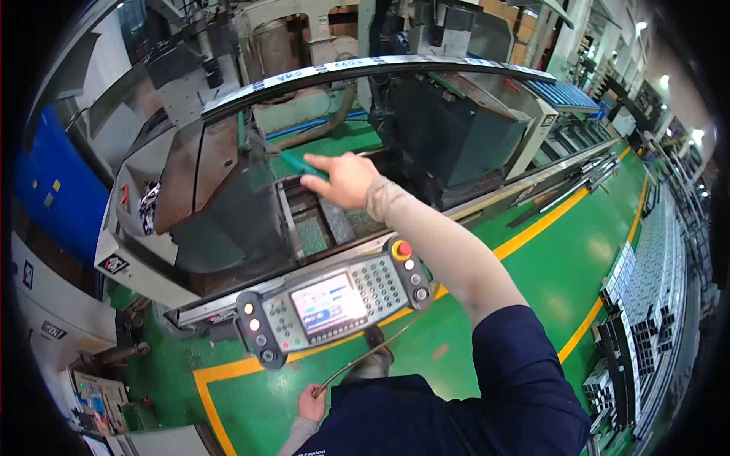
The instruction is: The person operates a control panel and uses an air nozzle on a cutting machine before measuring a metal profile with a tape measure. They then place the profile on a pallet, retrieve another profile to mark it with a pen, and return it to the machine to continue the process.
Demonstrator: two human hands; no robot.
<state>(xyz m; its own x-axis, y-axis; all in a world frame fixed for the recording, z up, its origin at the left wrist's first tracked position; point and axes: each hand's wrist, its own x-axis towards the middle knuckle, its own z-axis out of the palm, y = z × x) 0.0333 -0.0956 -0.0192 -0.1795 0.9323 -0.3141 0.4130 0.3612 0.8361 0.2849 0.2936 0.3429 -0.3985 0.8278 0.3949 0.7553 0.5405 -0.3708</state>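
My right hand reaches forward over the machine bed, its fingers closed round a teal-green, elongated object whose exact kind I cannot make out. Below it lies the open bed between two dark machine housings, with small chips inside. My left hand is low near my body, wrapped round a thin tan hose. That hose runs up to the right, passing behind the control panel, which has a lit screen, keys and a red emergency-stop button.
A long scale bar spans the machine at the back. The left housing and right housing flank the bed. Stacked metal profiles lie at the right, beyond yellow lines on the green floor. A blue cabinet stands left.
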